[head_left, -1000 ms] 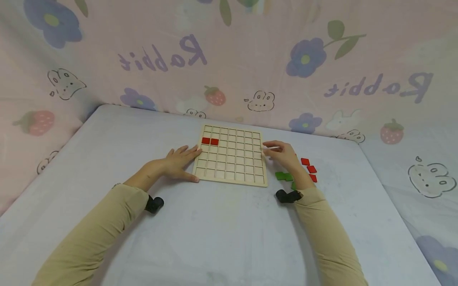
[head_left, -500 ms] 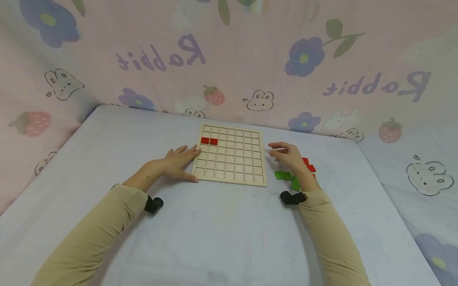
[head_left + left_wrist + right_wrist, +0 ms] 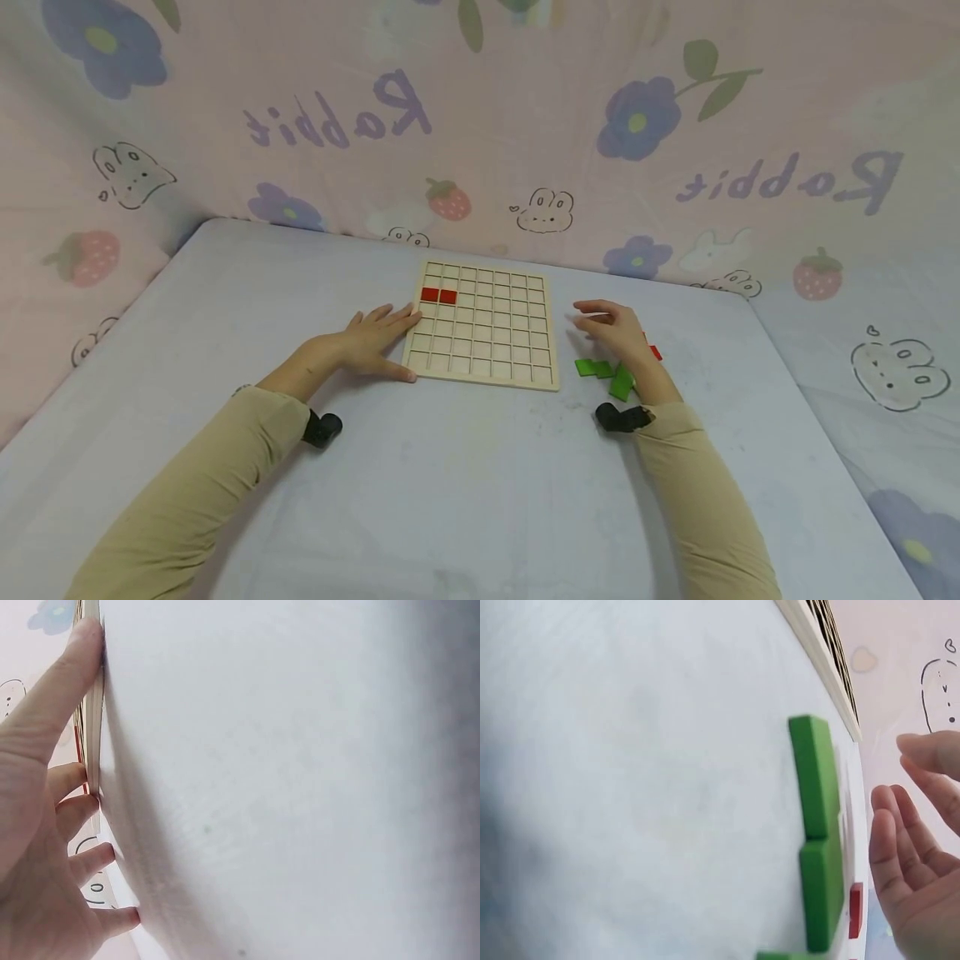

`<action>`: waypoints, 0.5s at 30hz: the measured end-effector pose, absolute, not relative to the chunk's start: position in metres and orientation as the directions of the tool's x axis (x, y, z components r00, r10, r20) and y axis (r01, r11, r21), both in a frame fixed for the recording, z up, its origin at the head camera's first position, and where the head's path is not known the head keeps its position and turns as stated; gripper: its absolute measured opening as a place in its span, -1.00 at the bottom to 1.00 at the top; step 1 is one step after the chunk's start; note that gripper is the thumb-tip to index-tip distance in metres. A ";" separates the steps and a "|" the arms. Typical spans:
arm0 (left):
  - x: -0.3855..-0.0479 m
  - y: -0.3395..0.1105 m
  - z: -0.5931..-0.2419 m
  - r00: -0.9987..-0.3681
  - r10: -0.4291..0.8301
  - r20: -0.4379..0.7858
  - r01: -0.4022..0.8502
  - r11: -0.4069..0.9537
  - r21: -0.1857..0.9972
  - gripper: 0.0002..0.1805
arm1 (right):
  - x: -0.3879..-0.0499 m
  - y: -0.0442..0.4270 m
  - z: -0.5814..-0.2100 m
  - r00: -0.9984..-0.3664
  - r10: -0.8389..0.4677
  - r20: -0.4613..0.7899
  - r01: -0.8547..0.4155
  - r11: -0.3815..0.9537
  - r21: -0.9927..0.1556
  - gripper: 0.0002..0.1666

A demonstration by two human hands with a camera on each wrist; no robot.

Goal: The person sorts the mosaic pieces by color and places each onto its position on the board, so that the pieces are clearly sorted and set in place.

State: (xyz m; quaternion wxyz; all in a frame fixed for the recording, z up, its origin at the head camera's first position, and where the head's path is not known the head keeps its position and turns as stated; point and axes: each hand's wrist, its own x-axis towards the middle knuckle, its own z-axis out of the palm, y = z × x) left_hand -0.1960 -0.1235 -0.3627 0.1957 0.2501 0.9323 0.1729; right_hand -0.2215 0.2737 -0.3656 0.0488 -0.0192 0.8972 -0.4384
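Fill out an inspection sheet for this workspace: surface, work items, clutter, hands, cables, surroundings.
Surface: white tabletop, with a few faint specks.
Work items: wooden grid board lying flat; two red tiles side by side in its cells near the left edge; green tiles and loose red tiles on the table to the board's right, some partly hidden, so not counted.
Clutter: nothing seen beyond the loose tiles.
Hands: left hand spread, touching the board's left edge; right hand loosely bent, apart from the board, nothing seen in it.
Cables: nothing seen.
Surroundings: pink fabric backdrop printed with flowers, rabbits and strawberries.
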 end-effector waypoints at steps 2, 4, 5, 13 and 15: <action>-0.196 -0.124 -0.363 -0.798 0.534 -0.278 0.398 0.815 0.421 0.08 | -0.221 0.276 -0.366 -0.995 -0.074 -0.065 0.006 0.609 -0.793 -0.48; -0.196 -0.124 -0.363 -0.798 0.534 -0.279 0.397 0.815 0.423 0.08 | -0.220 0.278 -0.367 -0.995 -0.082 -0.057 -0.003 0.603 -0.798 -0.47; -0.196 -0.124 -0.364 -0.798 0.534 -0.278 0.397 0.814 0.423 0.08 | -0.219 0.279 -0.367 -0.995 -0.082 -0.054 -0.007 0.603 -0.798 -0.47; -0.198 -0.124 -0.365 -0.801 0.532 -0.274 0.398 0.816 0.419 0.09 | -0.219 0.287 -0.370 -0.997 -0.055 -0.058 0.010 0.627 -0.779 -0.49; -0.198 -0.124 -0.365 -0.802 0.531 -0.273 0.399 0.817 0.417 0.09 | -0.220 0.289 -0.371 -0.997 -0.048 -0.056 0.013 0.631 -0.776 -0.49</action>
